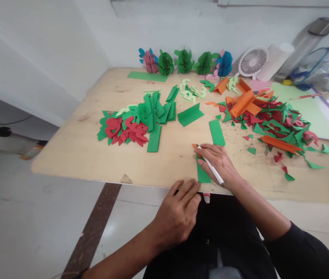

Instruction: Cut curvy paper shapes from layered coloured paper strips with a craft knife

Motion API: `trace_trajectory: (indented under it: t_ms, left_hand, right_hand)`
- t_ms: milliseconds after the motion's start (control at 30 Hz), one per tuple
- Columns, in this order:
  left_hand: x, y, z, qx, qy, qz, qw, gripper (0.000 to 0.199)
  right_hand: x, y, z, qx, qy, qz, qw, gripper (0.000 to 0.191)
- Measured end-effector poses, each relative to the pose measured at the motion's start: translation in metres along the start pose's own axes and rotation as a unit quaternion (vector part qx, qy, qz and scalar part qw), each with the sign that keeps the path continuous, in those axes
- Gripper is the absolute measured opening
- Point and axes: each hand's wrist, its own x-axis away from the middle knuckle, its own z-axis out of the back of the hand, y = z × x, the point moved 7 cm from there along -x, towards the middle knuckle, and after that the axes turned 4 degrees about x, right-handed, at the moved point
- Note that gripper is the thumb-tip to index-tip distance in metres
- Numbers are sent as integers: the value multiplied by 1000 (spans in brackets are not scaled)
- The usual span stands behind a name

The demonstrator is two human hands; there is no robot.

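Your right hand grips white pen over green strip. Left hand, fingers bent, near strip's lower end.

Upright paper figures at the rear edge of the desk: five (three green, one pink-and-blue, one blue-and-pink). Fan: one. White roll: one. Capped bottle: one. White pen: one. Hands: two.
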Motion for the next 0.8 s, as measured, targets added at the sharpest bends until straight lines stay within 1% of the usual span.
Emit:
trace_trajectory:
  t_ms: [67, 133, 200, 233, 267, 300, 333, 400, 433, 500, 567, 633, 733, 800]
  left_hand:
    - [3, 2, 3, 21, 20, 1, 1000, 24]
    - [1, -3, 10, 48, 64, 10, 997, 22]
    - [-5, -19, 21, 63, 120, 37, 990, 20]
    - [-11, -30, 25, 62, 139, 56, 987, 19]
    - [-18, -42, 27, 59, 144, 75, 985, 19]
    - [-27, -55, 27, 58, 137, 94, 984, 19]
    - [-37, -68, 25, 58, 119, 109, 985, 18]
    - [-59, -91, 16, 33, 58, 131, 989, 19]
    - [-70, -99, 10, 10, 14, 129, 991, 22]
    - [-88, -110, 2, 0, -22, 117, 993, 26]
    - [-101, -115, -4, -10, -52, 103, 993, 25]
    - [-109, -115, -9, -19, -78, 91, 993, 24]
    - [-115, -110, -13, -23, -107, 79, 991, 22]
    - [-115, -106, -14, -21, -117, 76, 990, 23]
  right_hand:
    - [0, 0, -1, -4, 1, -2, 1000, 27]
    - [0, 0, 1, -17, 12, -6, 1000, 28]
    - [1, 1, 6, -40, 37, -18, 998, 30]
    - [3, 2, 10, -50, 52, -29, 997, 30]
    - [4, 4, 14, -58, 66, -45, 995, 31]
    - [7, 5, 18, -62, 79, -63, 993, 31]
    - [10, 7, 22, -65, 88, -83, 991, 30]
    - [19, 9, 28, -78, 105, -118, 984, 30]
    - [23, 10, 30, -86, 114, -131, 981, 29]
    - [34, 10, 32, -102, 126, -153, 975, 29]
    - [43, 10, 31, -112, 128, -172, 970, 29]
    - [50, 11, 31, -121, 136, -191, 964, 29]
    - [56, 11, 29, -133, 139, -211, 958, 29]
    - [58, 12, 28, -138, 141, -222, 955, 29]
